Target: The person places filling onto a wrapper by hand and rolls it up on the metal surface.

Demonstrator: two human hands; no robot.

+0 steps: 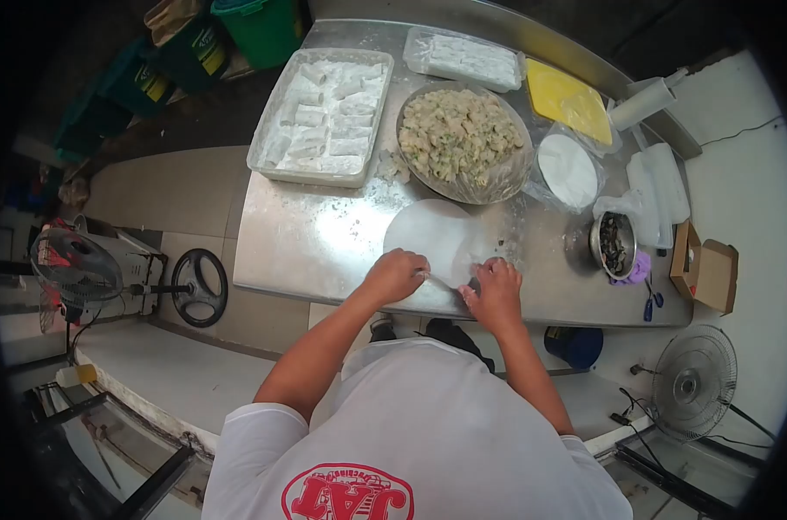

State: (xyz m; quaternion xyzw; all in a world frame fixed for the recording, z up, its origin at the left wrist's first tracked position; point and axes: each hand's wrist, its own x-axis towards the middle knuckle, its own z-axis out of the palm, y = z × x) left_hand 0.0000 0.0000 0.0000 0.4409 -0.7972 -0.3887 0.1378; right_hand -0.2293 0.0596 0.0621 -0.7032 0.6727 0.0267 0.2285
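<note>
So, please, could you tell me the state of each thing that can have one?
Left hand: fingers bent
Right hand: fingers bent
Round sheet: mostly flat on the table, near edge at both hands
Tray: uncovered, holding powdery rolls
Big bowl: heaped with chunky mixture
Small bowl: uncovered, dark pieces inside
Cardboard box: open
Right-side fan: cannot tell if running

smooth translucent round sheet point(424, 232), glossy metal tabletop point(280, 230), rough lumpy filling point(463, 132), matt cardboard box point(716, 274), cloth shirt point(450, 416)

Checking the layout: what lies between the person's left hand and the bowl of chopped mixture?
In the head view, a pale round sheet, mostly spread on the steel table.
</note>
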